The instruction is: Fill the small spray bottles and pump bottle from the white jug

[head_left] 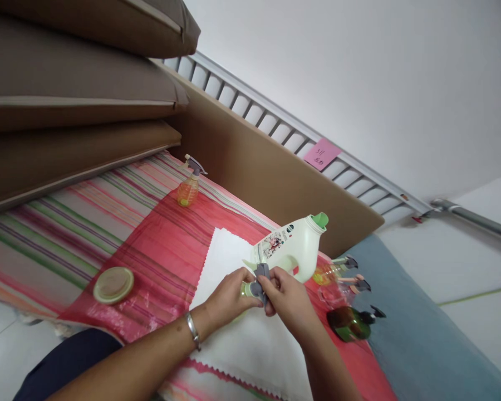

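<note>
Over a white cloth (pixel 250 356), my left hand (pixel 227 298) is closed round the neck of a spray bottle (pixel 245 289), whose greenish-clear body is mostly covered by the fingers. My right hand (pixel 290 298) grips its grey trigger head (pixel 262 272) between thumb and fingers. Whether head and bottle are fully joined cannot be made out. Just beyond the hands, a large white jug (pixel 304 245) with a green spout stands on the cloth, its printed label facing left.
A spray bottle with orange liquid (pixel 187 189) stands at the back left. A round lidded tub (pixel 113 285) lies on the red cloth (pixel 150 256). At right are more spray bottles (pixel 325 273) and a dark green pump bottle (pixel 348 323). Stacked cushions (pixel 75 72) rise at left.
</note>
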Action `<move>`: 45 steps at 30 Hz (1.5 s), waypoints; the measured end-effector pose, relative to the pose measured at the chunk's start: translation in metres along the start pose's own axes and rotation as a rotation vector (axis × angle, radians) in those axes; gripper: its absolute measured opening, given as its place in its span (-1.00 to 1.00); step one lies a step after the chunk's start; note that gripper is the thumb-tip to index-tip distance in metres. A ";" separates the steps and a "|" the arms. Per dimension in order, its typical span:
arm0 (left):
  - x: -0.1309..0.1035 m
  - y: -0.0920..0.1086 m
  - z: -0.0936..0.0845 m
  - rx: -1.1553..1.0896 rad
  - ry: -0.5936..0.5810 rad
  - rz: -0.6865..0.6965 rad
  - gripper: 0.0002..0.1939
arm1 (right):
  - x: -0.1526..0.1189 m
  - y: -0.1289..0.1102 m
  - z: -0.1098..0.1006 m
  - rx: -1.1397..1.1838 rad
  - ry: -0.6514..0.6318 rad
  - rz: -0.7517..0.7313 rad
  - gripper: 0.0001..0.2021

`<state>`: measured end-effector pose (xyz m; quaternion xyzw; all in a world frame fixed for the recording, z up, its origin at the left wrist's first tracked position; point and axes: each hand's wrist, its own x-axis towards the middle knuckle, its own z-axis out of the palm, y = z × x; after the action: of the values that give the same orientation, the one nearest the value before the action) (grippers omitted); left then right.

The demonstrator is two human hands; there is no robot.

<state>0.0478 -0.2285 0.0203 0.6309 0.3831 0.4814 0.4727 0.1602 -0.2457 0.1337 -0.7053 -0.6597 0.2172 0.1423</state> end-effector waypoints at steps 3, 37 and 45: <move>0.004 -0.002 -0.004 -0.043 -0.109 0.060 -0.72 | 0.001 0.003 0.001 0.007 -0.004 -0.003 -0.78; 0.005 -0.002 0.003 0.058 -0.048 -0.041 -0.55 | 0.001 0.005 0.002 -0.003 -0.018 -0.063 -0.80; 0.009 0.001 -0.006 0.036 -0.166 0.022 -0.53 | 0.005 0.008 0.002 0.003 -0.015 -0.063 -0.80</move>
<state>0.0444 -0.2189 0.0237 0.6810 0.3444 0.4256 0.4862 0.1660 -0.2416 0.1275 -0.6824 -0.6822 0.2188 0.1453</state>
